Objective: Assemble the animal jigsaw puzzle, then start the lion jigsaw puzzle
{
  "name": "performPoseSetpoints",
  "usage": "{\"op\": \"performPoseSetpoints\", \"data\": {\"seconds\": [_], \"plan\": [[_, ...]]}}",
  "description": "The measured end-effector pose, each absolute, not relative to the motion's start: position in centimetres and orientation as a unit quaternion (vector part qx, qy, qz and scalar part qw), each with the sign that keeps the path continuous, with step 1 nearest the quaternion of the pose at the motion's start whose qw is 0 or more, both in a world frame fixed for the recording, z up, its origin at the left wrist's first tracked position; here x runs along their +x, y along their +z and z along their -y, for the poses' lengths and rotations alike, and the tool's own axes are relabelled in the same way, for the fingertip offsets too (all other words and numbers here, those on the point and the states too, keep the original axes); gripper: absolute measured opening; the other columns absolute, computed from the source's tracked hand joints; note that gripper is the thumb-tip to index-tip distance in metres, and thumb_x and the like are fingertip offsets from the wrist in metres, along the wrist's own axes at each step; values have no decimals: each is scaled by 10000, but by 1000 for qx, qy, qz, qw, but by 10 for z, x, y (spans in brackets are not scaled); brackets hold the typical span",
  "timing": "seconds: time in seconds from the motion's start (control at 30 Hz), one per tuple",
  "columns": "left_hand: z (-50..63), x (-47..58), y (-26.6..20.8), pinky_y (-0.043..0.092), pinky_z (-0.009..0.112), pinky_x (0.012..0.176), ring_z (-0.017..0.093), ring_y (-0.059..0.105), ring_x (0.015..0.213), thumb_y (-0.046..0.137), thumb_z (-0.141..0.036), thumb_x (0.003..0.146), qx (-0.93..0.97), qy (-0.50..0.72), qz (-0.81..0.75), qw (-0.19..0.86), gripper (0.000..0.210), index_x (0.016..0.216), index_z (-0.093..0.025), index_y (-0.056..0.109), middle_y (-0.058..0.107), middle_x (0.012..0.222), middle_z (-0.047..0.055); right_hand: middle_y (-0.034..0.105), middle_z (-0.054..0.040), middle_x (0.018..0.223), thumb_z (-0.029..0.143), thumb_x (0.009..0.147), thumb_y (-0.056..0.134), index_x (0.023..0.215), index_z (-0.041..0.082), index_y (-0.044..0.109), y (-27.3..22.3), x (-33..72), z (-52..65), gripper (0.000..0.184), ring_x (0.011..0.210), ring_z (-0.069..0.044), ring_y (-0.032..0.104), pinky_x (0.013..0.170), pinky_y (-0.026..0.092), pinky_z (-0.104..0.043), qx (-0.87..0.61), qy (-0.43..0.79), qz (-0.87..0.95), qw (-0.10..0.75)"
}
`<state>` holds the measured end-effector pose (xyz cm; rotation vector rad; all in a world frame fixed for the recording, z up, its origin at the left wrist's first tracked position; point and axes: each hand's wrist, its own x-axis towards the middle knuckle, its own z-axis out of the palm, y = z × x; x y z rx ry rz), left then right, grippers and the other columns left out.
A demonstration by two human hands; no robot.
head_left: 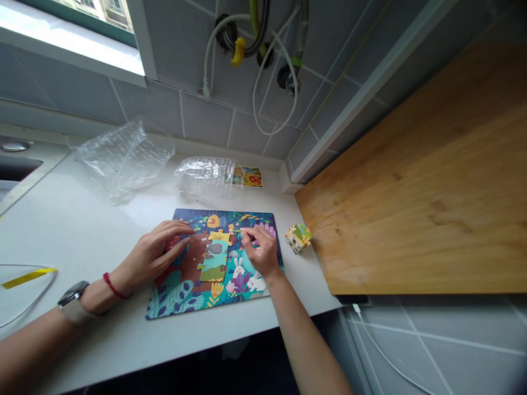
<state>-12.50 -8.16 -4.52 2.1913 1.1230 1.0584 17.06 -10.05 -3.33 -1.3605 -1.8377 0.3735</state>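
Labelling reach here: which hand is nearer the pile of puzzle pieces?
Right. The right hand is just left of the pile; the left hand is farther, over the left of the puzzle.

free: countertop [102, 230] left | obstacles: bubble wrap [206, 176] rear, piece stack [298, 238] right

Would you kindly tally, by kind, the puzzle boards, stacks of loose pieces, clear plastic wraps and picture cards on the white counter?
Board: 1
Stack: 1
Wraps: 2
Card, partly beside or under a wrap: 1
Total: 5
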Motion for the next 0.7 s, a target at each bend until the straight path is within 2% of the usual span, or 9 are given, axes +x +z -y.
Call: {"op": "performPoseSetpoints", "data": {"seconds": [0.27, 0.37, 0.43, 0.53, 0.63, 0.7], "plan": [[82, -124, -45, 639, 394, 817, 248, 729, 989, 572, -383, 997, 798, 394, -391, 233, 190, 1097, -337, 726, 762, 1078, 9, 732, -57, 887, 243, 1007, 545, 1068, 278, 746, -20, 181, 129, 213, 854, -231, 688, 839, 599, -420, -498, 84, 758, 412], [84, -119, -41, 634, 459, 909, 273, 718, 1048, 634, -429, 962, 828, 369, -350, 235, 217, 1136, -365, 746, 770, 1122, 8, 715, -74, 977, 258, 999, 575, 1100, 287, 753, 1, 204, 145, 206, 962, -256, 672, 913, 583, -452, -548, 55, 751, 365], [87, -114, -41, 603, 509, 999, 309, 679, 1187, 717, -466, 905, 863, 334, -305, 226, 348, 1247, -403, 726, 742, 1262, 23, 688, -98, 1094, 309, 985, 613, 1162, 284, 745, 15, 228, 155, 222, 1079, -287, 648, 998, 553, -488, -610, 33, 728, 310], [95, -106, -43, 561, 570, 1059, 361, 567, 1375, 781, -504, 853, 902, 281, -261, 199, 541, 1375, -430, 660, 643, 1454, 33, 638, -142, 1230, 341, 958, 635, 1288, 238, 693, 26, 268, 162, 350, 1185, -329, 609, 1064, 517, -525, -681, 18, 693, 235], [103, -100, -48, 515, 603, 1109, 369, 508, 1439, 748, -498, 894, 924, 253, -232, 171, 491, 1374, -440, 663, 586, 1523, 21, 612, -157, 1324, 377, 944, 644, 1373, 222, 637, 27, 298, 160, 456, 1266, -347, 585, 1103, 491, -537, -718, 17, 674, 174], [106, -97, -51, 476, 577, 1162, 336, 523, 1433, 716, -459, 934, 927, 254, -219, 167, 426, 1358, -442, 676, 586, 1524, 13, 602, -155, 1385, 399, 943, 643, 1411, 222, 607, 26, 307, 155, 501, 1318, -344, 569, 1124, 478, -526, -723, 22, 675, 143]]}}
